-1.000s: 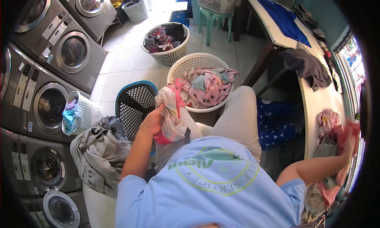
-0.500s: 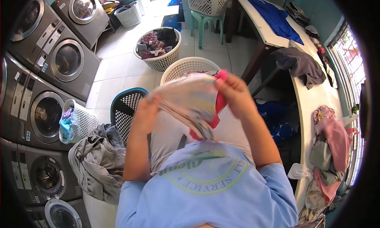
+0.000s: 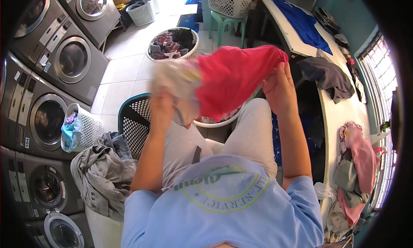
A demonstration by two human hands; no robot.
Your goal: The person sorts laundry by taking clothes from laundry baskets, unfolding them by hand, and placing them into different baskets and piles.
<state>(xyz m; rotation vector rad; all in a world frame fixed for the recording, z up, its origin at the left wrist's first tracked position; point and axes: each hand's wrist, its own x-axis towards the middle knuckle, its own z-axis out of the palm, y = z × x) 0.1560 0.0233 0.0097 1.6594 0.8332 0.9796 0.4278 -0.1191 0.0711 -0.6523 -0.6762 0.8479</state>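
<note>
I hold a red and pale patterned garment [image 3: 228, 78] stretched out in front of me, above my lap. My left hand [image 3: 162, 108] grips its pale, blurred left end. My right hand [image 3: 278, 86] grips the red right end near the top edge. The cloth hides most of the white laundry basket [image 3: 215, 122] on the floor behind it. I sit in grey trousers and a light blue shirt.
A dark basket with a blue rim [image 3: 135, 121] stands at my left knee beside a grey clothes heap [image 3: 101, 170]. Washing machines [image 3: 51, 76] line the left. A round basket of clothes [image 3: 172, 43] sits farther off. The white table [image 3: 344, 110] on the right holds clothes.
My right hand came back from the table pile to the garment; both hands raised it and spread it wide, showing its red part.
</note>
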